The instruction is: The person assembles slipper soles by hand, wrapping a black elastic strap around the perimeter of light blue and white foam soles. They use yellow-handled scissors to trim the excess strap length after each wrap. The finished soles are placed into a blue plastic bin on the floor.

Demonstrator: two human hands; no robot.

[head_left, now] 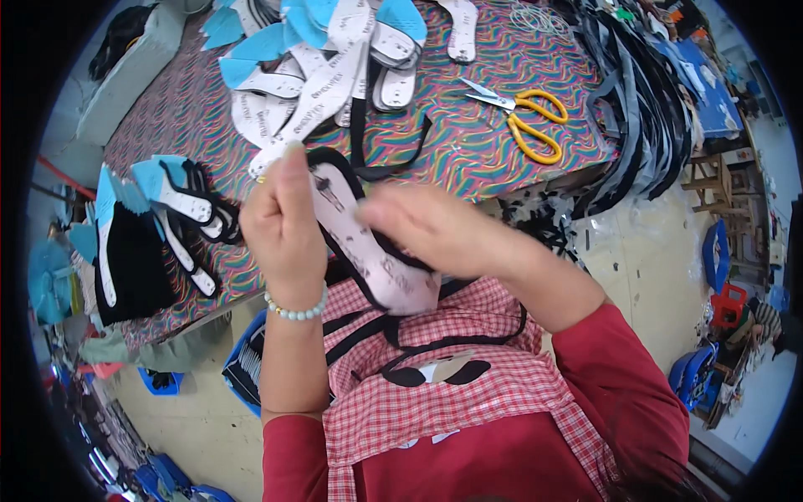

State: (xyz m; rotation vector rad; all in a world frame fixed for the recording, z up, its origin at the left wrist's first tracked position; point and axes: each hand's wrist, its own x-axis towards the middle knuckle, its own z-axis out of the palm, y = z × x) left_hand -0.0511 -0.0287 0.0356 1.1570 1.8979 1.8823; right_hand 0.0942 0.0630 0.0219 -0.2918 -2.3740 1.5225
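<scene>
Pinching the black-edged insole [355, 243], my left hand [283, 227] hides its fingertips; my right hand [427, 230] blurs, its grip unclear.

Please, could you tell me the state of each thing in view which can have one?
Insole in hand: edged in black, slanting.
Left hand: curled at its left edge, grip partly hidden.
Right hand: motion-blurred, over its right side.
Scissors: slightly open, lying on patterned cloth.
Insole pile: overlapping, loosely heaped.
Dark strips: bunched, hanging loose.
Bracelet: worn.
</scene>
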